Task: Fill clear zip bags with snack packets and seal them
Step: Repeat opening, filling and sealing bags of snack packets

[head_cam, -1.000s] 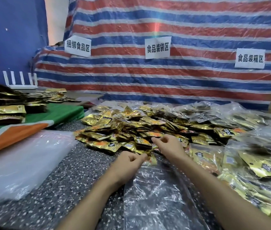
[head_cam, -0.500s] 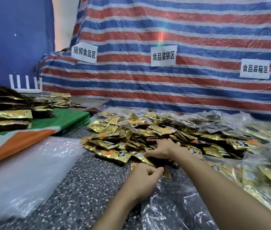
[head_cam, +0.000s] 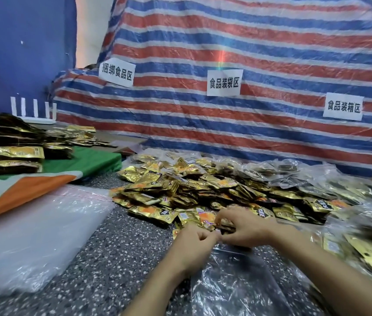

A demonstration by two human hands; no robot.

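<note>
Right hand [head_cam: 244, 226] pinches gold snack packets [head_cam: 226, 225] at the clear zip bag [head_cam: 237, 281]; left hand [head_cam: 193, 246] curls beside, its grip hidden: holding what, cannot tell.

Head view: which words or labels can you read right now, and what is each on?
"捆绑食品区": left paper sign on the striped tarp.
"食品装袋区": middle paper sign, same tarp.
"食品装箱区": right paper sign, same tarp.
Print on the gold snack packets: too blurred to read.

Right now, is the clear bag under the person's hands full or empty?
Empty, as far as shows: the clear bag lies flat and the speckled table shows through it.
</note>
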